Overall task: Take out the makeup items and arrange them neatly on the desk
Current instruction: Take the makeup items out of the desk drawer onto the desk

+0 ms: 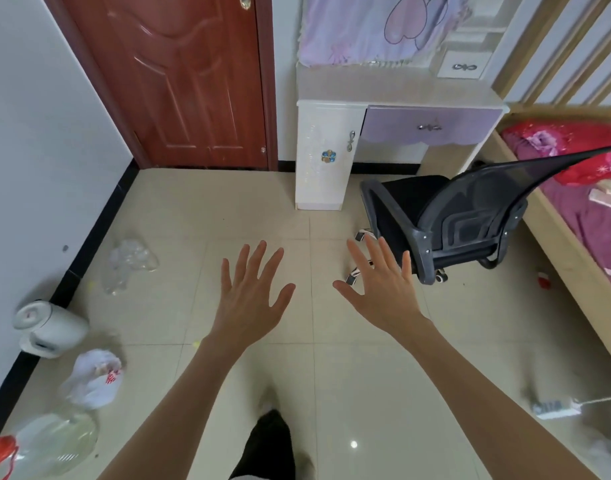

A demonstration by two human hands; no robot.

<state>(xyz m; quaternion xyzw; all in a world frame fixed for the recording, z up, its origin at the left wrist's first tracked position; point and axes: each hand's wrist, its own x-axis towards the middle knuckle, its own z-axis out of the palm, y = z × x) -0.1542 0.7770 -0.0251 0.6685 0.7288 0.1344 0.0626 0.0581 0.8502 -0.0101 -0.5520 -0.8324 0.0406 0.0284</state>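
Bare left hand (250, 296) & right hand (380, 289) splayed, holding nothing

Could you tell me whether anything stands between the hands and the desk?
Yes: the black office chair stands before the desk, right of the open left hand and right hand. No makeup items are visible.

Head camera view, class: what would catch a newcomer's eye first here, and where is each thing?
Two bare hands, left hand and right hand, spread open in the centre above the tiled floor, holding nothing. Beyond them a black mesh chair stands right of centre before a white and lilac desk. A dark red door fills the upper left.
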